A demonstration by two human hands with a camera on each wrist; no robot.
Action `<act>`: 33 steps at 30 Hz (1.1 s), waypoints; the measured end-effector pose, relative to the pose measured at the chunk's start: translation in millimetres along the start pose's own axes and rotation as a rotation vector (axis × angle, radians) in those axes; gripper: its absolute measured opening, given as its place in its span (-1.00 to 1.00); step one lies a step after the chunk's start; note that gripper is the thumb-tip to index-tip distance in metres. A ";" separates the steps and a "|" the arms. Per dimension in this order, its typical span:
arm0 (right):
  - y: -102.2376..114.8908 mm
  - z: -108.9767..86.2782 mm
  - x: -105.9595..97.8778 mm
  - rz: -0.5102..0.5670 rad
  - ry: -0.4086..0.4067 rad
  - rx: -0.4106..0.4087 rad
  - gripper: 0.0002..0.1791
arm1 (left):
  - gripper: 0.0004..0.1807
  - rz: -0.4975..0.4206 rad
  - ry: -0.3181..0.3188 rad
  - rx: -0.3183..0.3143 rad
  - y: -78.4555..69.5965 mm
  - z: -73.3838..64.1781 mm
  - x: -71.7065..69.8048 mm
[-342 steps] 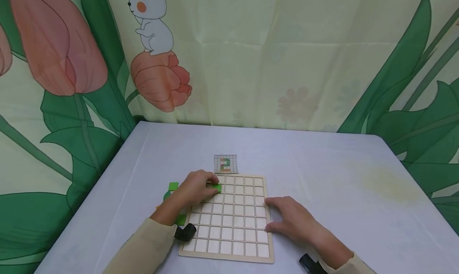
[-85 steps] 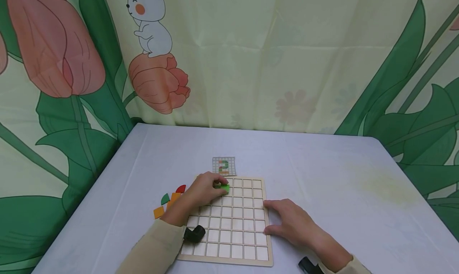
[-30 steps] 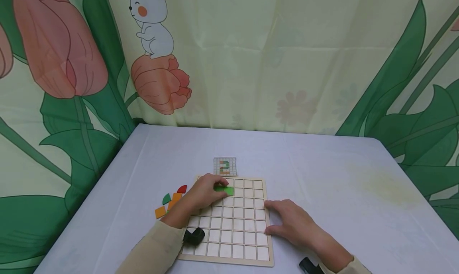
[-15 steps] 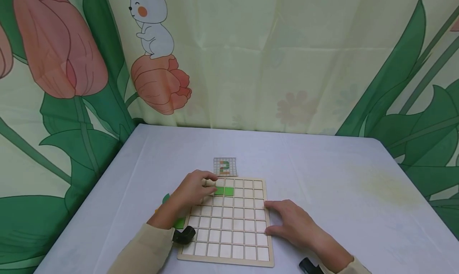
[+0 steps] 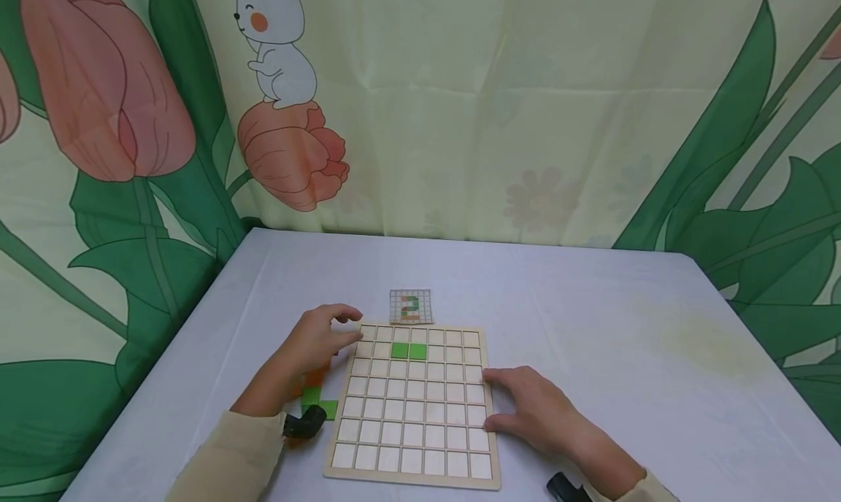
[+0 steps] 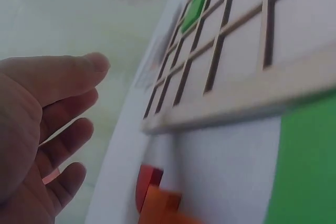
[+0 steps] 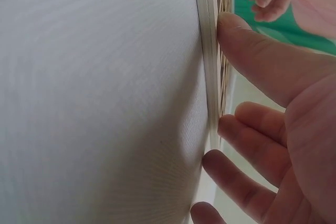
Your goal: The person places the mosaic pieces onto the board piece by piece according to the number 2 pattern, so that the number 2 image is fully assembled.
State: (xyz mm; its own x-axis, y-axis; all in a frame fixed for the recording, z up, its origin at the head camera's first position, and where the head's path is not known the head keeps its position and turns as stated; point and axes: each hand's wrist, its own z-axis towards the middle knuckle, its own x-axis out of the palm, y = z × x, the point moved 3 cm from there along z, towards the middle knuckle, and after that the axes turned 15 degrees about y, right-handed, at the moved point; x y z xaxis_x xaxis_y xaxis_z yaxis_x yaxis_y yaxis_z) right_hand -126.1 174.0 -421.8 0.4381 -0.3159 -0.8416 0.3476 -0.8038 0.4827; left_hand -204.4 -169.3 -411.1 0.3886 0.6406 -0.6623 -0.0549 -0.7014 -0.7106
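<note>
The left hand (image 5: 318, 336), relaxed and empty, hovers beside the wooden grid board (image 5: 410, 478); the right hand (image 5: 531, 400), gripping nothing, touches its right edge. Two green square tiles (image 5: 400, 351) lie adjacent in the second row from the far edge; light, steady bracing should help tiles seat flat.

Right fingers (image 7: 256, 147) touch the side of a board (image 7: 210, 51).

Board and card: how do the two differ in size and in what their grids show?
The board is much larger than the card. The board's grid is raised, while the card's looks printed. The board holds only two green squares; the card shows a figure in orange and green. Both are gridded and lie on the white table.
</note>
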 end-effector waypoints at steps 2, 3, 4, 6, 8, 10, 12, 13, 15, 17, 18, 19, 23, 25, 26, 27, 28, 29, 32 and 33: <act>0.0 0.0 -0.3 -0.004 -0.002 -0.006 -0.28 | -0.64 0.005 0.001 -0.018 5.0 -1.6 -4.3; 0.0 0.0 -0.4 -0.005 -0.003 -0.008 -0.28 | -0.64 0.008 0.003 -0.022 7.6 -2.1 -5.8; -0.1 -0.1 -0.5 -0.006 -0.003 -0.010 -0.28 | -0.64 0.013 -0.001 -0.029 10.6 -2.2 -7.2; 0.0 -0.1 -0.6 -0.006 -0.004 -0.011 -0.27 | -0.66 0.025 -0.008 -0.039 16.0 -3.0 -9.2; 0.0 -0.2 -0.7 -0.004 -0.004 -0.010 -0.27 | -0.66 0.023 -0.008 -0.046 20.9 -3.9 -10.0; 0.0 -0.2 -0.7 -0.005 -0.004 -0.007 -0.27 | -0.66 0.024 -0.006 -0.054 25.3 -4.8 -10.4; 0.1 -0.3 -0.6 -0.004 -0.006 -0.005 -0.27 | -0.67 0.027 -0.003 -0.061 28.3 -5.6 -10.4; 0.1 -0.4 -0.5 -0.004 -0.007 -0.004 -0.28 | -0.67 0.031 -0.001 -0.064 29.8 -5.9 -10.3; 0.2 -0.6 -0.3 -0.005 -0.009 -0.003 -0.28 | -0.67 0.036 0.003 -0.067 32.3 -6.4 -10.4; 0.2 -0.7 -0.1 -0.005 -0.012 -0.002 -0.28 | -0.67 0.040 0.006 -0.069 33.9 -7.0 -10.5; 0.2 -0.7 0.0 -0.007 -0.013 -0.001 -0.28 | -0.66 0.042 0.007 -0.073 34.9 -7.1 -10.4; 0.3 -0.8 0.1 -0.006 -0.014 -0.001 -0.28 | -0.66 0.045 0.008 -0.076 35.6 -7.2 -10.3; 0.1 -1.0 0.5 -0.011 -0.019 -0.004 -0.28 | -0.66 0.065 0.017 -0.078 38.3 -7.2 -8.5; -0.1 -1.2 0.8 -0.014 -0.024 -0.011 -0.28 | -0.67 0.074 0.021 -0.078 39.8 -6.7 -7.1; -0.2 -1.3 0.9 -0.016 -0.025 -0.014 -0.28 | -0.67 0.079 0.022 -0.080 40.7 -6.2 -6.5; -0.3 -1.4 0.9 -0.016 -0.027 -0.016 -0.28 | -0.67 0.081 0.021 -0.083 41.3 -5.8 -6.0; -0.3 -1.4 0.9 -0.016 -0.028 -0.018 -0.28 | -0.68 0.085 0.021 -0.085 42.3 -5.1 -5.6; -0.4 -1.4 0.8 -0.016 -0.027 -0.019 -0.28 | -0.68 0.087 0.021 -0.087 43.0 -4.6 -5.3; -0.4 -1.2 0.6 -0.014 -0.022 -0.016 -0.28 | -0.72 0.085 0.018 -0.092 44.1 -3.5 -4.8; -0.4 -1.2 0.4 -0.013 -0.021 -0.014 -0.27 | -0.73 0.086 0.020 -0.088 44.2 -3.4 -4.5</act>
State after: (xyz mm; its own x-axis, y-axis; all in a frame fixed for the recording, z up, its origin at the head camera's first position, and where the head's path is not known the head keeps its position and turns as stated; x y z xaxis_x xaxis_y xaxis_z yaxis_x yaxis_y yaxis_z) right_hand -125.0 174.8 -422.0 0.4161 -0.3162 -0.8526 0.3650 -0.8006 0.4751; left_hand -205.4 -204.3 -438.8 0.4039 0.5709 -0.7148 -0.0079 -0.7791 -0.6268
